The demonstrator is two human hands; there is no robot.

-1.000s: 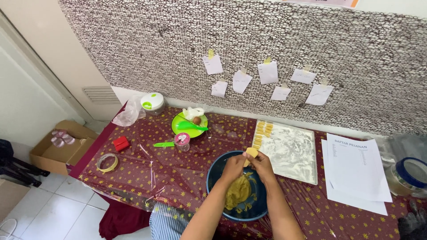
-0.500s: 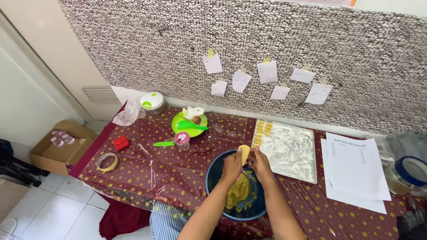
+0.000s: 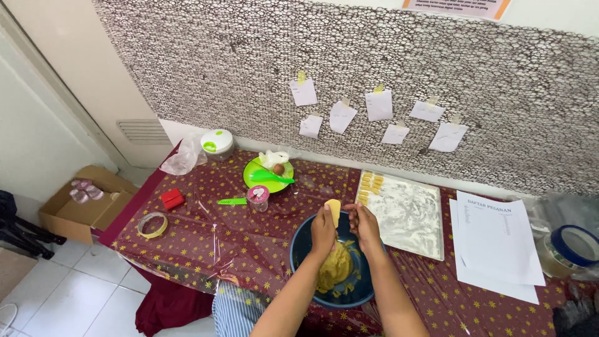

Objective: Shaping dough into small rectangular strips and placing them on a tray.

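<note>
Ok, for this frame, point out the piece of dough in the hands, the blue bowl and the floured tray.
piece of dough (image 3: 334, 211), head view, on its flat yellow face above the left hand's fingers.
blue bowl (image 3: 298, 246), head view, on its left rim.
floured tray (image 3: 412, 218), head view, on the bare white floured middle.

Both forearms are bare from the elbow down to the wrist; no sleeve covers them. The left hand (image 3: 322, 229) and the right hand (image 3: 365, 226) wear no gloves, and no ring, watch or bracelet can be seen on them. At the bottom edge, near the left elbow, there is a piece of blue-and-white striped cloth garment (image 3: 236, 310) with thin vertical stripes.
</note>
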